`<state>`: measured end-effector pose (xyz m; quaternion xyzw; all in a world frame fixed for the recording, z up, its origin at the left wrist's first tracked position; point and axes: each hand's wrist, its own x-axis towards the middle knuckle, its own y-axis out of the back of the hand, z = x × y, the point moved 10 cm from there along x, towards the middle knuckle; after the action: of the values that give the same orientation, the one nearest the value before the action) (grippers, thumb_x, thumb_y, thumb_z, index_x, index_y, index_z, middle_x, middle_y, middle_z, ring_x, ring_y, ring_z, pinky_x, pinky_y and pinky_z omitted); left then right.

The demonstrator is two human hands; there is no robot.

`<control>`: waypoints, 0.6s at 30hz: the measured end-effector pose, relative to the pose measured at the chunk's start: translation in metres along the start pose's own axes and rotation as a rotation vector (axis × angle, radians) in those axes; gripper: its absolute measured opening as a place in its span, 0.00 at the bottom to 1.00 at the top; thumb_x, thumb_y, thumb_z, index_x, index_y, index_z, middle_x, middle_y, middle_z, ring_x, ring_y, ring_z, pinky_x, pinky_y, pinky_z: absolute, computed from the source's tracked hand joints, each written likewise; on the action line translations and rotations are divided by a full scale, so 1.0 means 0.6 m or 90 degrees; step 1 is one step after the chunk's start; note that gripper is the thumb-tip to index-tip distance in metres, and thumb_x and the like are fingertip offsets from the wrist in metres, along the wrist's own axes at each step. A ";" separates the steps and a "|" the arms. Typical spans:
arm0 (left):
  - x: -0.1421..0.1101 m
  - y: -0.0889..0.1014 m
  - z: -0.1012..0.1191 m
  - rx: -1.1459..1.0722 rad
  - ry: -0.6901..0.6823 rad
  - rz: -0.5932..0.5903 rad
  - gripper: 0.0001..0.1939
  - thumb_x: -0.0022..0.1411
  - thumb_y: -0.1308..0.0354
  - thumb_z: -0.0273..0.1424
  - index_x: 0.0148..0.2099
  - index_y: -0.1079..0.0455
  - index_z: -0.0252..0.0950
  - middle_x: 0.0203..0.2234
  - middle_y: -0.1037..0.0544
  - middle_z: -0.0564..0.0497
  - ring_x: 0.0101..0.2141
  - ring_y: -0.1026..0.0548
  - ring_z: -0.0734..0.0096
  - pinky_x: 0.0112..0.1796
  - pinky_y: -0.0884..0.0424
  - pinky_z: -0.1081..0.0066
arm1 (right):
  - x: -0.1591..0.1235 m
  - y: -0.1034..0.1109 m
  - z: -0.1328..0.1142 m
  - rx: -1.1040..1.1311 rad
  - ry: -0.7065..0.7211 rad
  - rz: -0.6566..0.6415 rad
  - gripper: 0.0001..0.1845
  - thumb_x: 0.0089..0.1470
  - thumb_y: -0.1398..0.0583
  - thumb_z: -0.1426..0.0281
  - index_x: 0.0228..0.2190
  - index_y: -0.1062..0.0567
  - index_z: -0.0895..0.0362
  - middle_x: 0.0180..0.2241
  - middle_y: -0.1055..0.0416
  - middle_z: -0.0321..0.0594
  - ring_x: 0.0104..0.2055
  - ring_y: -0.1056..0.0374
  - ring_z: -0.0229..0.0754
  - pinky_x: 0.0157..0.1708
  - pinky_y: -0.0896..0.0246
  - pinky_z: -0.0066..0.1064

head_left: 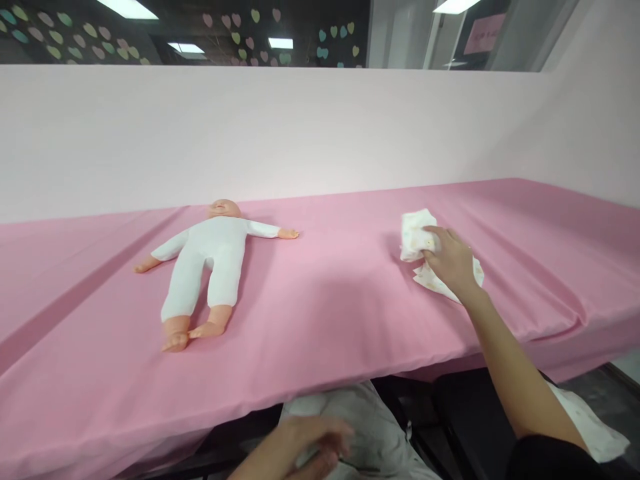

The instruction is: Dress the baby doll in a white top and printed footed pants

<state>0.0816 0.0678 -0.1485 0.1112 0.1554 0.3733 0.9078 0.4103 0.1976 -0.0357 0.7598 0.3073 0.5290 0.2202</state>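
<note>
My right hand (453,260) grips a folded white cloth item (419,235) with small faint prints, holding it by its right side just over the table. Under and beside that hand lies a second white printed cloth (436,280), partly hidden by my fingers and wrist. My left hand (317,443), slightly blurred, hovers over my lap with loosely bent fingers and nothing visible in it. Far from both hands, a baby doll (215,247) in a white body suit lies on its back to the left, arms spread and feet towards me.
A pink sheet (320,320) covers the table, with creases at left and right. Behind it stands a white wall (300,133) below a window. A dark chair (465,413) with a white cloth (590,423) on it is at the lower right.
</note>
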 end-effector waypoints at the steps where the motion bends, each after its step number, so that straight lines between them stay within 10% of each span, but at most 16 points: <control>1: 0.000 0.025 0.020 -0.012 -0.025 0.041 0.12 0.62 0.48 0.40 0.45 0.26 0.52 0.36 0.21 0.55 0.38 0.24 0.64 0.42 0.28 0.67 | 0.014 0.010 -0.038 0.051 0.033 0.023 0.23 0.46 0.44 0.72 0.47 0.29 0.51 0.42 0.30 0.44 0.44 0.32 0.55 0.40 0.35 0.45; 4: 0.016 0.110 0.083 -0.023 -0.116 0.214 0.12 0.65 0.51 0.39 0.46 0.29 0.48 0.37 0.23 0.54 0.35 0.25 0.67 0.36 0.28 0.68 | 0.048 0.028 -0.175 0.245 0.184 0.005 0.24 0.48 0.41 0.72 0.49 0.30 0.52 0.49 0.31 0.41 0.52 0.36 0.49 0.52 0.39 0.41; 8: 0.057 0.234 0.163 0.027 -0.221 0.485 0.29 0.59 0.43 0.38 0.61 0.45 0.46 0.59 0.37 0.47 0.54 0.33 0.59 0.49 0.31 0.61 | 0.069 0.026 -0.333 0.450 0.309 -0.120 0.27 0.50 0.39 0.69 0.53 0.34 0.49 0.56 0.36 0.35 0.58 0.41 0.48 0.56 0.44 0.43; 13: 0.179 0.299 0.229 -0.127 -0.348 0.325 0.28 0.58 0.42 0.36 0.60 0.43 0.41 0.54 0.31 0.45 0.52 0.30 0.58 0.48 0.30 0.62 | 0.086 0.010 -0.432 0.525 0.351 -0.113 0.26 0.53 0.41 0.65 0.54 0.36 0.46 0.55 0.37 0.35 0.58 0.41 0.49 0.55 0.43 0.44; 18: 0.214 0.375 0.272 -0.056 -0.412 0.425 0.23 0.57 0.43 0.35 0.54 0.38 0.37 0.46 0.26 0.45 0.45 0.26 0.60 0.44 0.29 0.64 | 0.131 -0.020 -0.415 0.419 0.212 0.096 0.20 0.56 0.44 0.64 0.51 0.34 0.51 0.54 0.39 0.43 0.57 0.44 0.52 0.55 0.45 0.47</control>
<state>0.0826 0.3019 0.0492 0.2277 -0.1963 0.5971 0.7437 0.1936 0.2634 0.0943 0.7142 0.4353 0.5329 -0.1282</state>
